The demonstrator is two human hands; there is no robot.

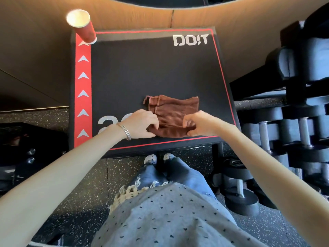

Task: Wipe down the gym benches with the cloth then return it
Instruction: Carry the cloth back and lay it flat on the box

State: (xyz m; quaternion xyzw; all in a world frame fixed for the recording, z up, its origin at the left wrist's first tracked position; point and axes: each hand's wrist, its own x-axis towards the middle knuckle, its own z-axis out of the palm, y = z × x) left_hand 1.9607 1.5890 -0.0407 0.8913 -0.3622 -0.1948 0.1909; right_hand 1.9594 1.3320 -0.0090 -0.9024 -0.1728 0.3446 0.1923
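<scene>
A brown cloth (173,113) lies partly folded near the front edge of a black padded box (142,72) with a red stripe and white arrows. My left hand (140,123), a bracelet on its wrist, pinches the cloth's near left corner. My right hand (197,124) pinches the near right corner with curled fingers. Both hands hold the cloth's near edge low on the box top.
A red paper cup (82,26) stands on the box's far left corner. A rack of black dumbbells (293,107) fills the right side, with more dumbbells (238,182) on the speckled floor. A tan wall rises behind the box. My legs and shoes are just below the box's front edge.
</scene>
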